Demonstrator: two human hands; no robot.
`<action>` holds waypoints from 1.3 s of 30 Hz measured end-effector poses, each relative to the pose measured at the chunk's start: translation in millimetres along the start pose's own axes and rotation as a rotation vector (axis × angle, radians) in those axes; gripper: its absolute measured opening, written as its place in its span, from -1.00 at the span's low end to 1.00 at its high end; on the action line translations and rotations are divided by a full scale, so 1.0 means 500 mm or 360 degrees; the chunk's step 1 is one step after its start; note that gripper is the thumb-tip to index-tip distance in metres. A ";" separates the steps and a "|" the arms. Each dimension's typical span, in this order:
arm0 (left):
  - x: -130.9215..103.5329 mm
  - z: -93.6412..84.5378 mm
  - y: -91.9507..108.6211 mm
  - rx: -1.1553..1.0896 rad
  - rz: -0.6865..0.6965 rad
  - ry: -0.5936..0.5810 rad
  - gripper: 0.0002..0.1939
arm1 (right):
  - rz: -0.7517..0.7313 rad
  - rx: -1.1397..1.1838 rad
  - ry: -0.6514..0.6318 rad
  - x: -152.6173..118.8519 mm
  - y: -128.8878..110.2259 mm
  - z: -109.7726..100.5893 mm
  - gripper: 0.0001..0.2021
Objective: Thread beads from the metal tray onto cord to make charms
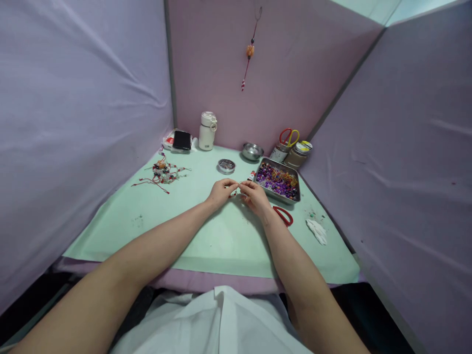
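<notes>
Near the middle of the table, my left hand [222, 192] and my right hand [254, 195] meet with their fingertips pinched close together. Between and just below them shows a bit of a small beaded string [235, 194] with red beads; its full shape is hidden by the fingers. Beside my right hand stands a metal tray [277, 197] full of purple, orange and dark beaded strands. Red-handled scissors [283, 215] lie partly under my right wrist. A round dish [226, 166] of small silvery pieces sits beyond my hands.
At the left lies a pile of beaded cords [164, 172]. Along the back are a black phone-like object [182, 140], a white bottle [207, 132], a metal bowl [252, 151] and jars [298, 155]. A crumpled white cloth [316, 231] lies right. A beaded pendant [250, 50] hangs ahead.
</notes>
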State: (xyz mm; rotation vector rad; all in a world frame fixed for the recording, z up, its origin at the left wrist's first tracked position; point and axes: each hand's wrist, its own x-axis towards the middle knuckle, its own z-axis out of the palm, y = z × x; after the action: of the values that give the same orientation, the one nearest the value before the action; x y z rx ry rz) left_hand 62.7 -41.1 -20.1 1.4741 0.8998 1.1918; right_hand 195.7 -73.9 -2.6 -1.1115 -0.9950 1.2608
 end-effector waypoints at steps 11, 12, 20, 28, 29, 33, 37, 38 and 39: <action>-0.011 0.002 0.013 0.0173 0.0155 -0.0115 -0.84 | 0.0024 -0.0052 0.0063 0.001 -0.005 0.002 -0.76; -0.011 0.002 0.012 0.0186 0.0169 -0.0105 -0.84 | 0.0025 -0.0040 0.0059 0.003 -0.003 0.001 -0.76; -0.010 0.002 0.012 0.0135 0.0049 -0.0146 -0.83 | -0.0009 -0.0092 0.0010 0.004 0.002 -0.004 -0.70; -0.007 -0.001 0.019 -0.0206 -0.0271 -0.0177 -0.78 | -0.0004 -0.0155 -0.0091 0.006 0.000 -0.011 -0.64; -0.007 -0.001 0.019 -0.0232 -0.0287 -0.0177 -0.79 | -0.0003 -0.0153 -0.0085 0.007 0.001 -0.012 -0.65; -0.007 0.000 0.021 -0.0303 -0.0324 -0.0183 -0.80 | -0.0030 -0.0212 -0.0037 0.004 0.000 -0.008 -0.67; -0.004 0.001 0.015 -0.0344 -0.0350 -0.0175 -0.78 | -0.0066 -0.0311 0.0004 0.000 -0.002 -0.003 -0.69; -0.003 0.001 0.014 -0.0363 -0.0361 -0.0171 -0.78 | -0.0067 -0.0320 0.0005 0.000 -0.002 -0.002 -0.70; -0.002 0.000 0.013 -0.0382 -0.0367 -0.0171 -0.77 | -0.0066 -0.0324 0.0005 0.000 -0.002 -0.002 -0.70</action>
State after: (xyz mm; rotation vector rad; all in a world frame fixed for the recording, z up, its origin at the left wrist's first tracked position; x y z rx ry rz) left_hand 62.4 -43.7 -13.9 1.1949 0.7999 1.0030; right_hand 196.8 -74.1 -1.9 -1.2409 -1.1580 1.1429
